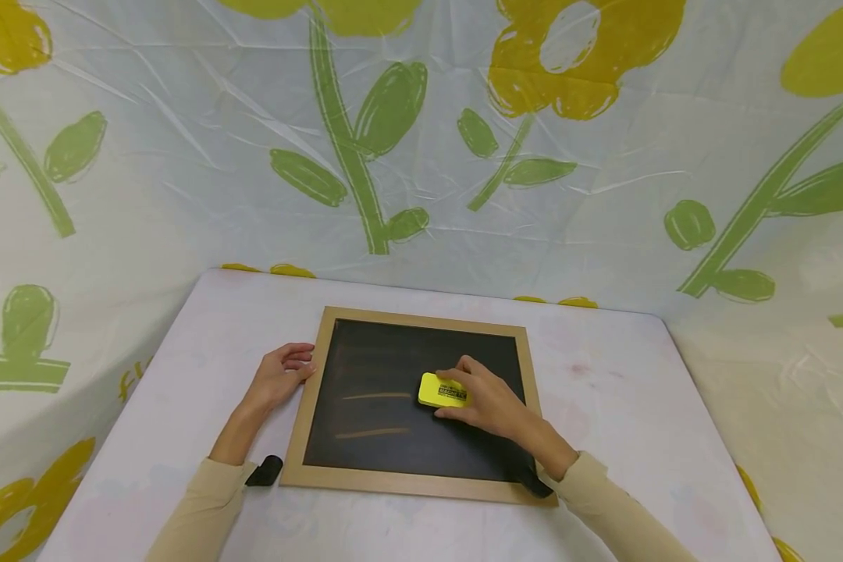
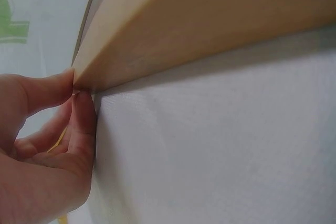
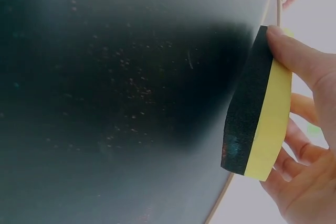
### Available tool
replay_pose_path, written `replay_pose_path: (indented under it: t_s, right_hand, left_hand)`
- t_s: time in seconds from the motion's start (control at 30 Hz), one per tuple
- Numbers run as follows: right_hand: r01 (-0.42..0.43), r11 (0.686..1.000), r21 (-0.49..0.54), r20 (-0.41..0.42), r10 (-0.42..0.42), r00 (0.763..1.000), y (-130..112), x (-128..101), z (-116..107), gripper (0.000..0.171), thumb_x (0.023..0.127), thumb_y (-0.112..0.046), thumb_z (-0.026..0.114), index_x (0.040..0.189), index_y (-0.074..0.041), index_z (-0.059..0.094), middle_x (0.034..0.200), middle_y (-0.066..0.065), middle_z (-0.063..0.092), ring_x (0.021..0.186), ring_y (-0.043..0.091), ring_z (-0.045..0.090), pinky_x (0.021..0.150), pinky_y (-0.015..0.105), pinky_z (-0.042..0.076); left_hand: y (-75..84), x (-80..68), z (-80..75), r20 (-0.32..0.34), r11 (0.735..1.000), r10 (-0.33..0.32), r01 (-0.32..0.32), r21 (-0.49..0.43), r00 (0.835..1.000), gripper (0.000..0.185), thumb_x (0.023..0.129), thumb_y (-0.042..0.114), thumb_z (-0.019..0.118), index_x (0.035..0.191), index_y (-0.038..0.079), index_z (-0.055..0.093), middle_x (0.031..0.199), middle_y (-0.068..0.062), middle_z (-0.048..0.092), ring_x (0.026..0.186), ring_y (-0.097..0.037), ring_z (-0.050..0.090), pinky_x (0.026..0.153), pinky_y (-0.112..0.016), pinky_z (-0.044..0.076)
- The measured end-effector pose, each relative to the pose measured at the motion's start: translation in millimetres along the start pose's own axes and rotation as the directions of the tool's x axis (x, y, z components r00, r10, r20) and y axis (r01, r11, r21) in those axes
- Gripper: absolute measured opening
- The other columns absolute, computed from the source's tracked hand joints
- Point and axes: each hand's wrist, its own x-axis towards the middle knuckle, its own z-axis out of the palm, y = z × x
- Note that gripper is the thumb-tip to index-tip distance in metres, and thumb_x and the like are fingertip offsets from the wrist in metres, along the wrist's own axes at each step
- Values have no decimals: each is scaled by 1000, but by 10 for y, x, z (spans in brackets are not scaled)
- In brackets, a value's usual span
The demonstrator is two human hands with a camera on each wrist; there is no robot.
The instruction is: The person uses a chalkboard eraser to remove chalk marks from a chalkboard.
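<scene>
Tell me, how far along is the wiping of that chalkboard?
Roughly halfway, at a guess. The upper part of the chalkboard looks dark and clean. The right hand grips the yellow eraser on the board; the left hand steadies the frame. Two orange chalk lines remain.

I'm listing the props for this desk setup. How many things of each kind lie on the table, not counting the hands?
Chalkboard: 1, wood-framed, left hand holding its left edge.
Eraser: 1, yellow with a dark pad, in the grip of the right hand on the board.
Chalk lines: 2, orange, on the board.
Total: 2 objects, plus 2 chalk marks.
</scene>
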Motion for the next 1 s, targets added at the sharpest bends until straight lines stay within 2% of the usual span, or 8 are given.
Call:
replay_pose_path:
  t_s: [0.33, 1.0]
  right_hand:
    - [21, 1000, -2, -2, -21, 1000, -26, -50, 27, 61, 80, -36, 90, 132, -11, 70, 100, -1, 50, 88, 13, 47, 74, 25, 44]
    - [92, 995, -46, 7, -92, 996, -110, 55, 26, 60, 80, -34, 90, 131, -9, 71, 103, 3, 52, 90, 15, 48, 78, 29, 47]
  left_hand:
    - [13, -2, -4, -2, 1000, 0, 0, 2, 1000, 40, 97, 5, 67, 135, -5, 59, 120, -23, 65, 99, -27, 62, 72, -19, 49]
    - [23, -22, -8, 3, 1000, 13, -13, 14, 1000, 40, 97, 5, 67, 134, -6, 59, 120, -24, 65, 101, -29, 62, 73, -19, 48]
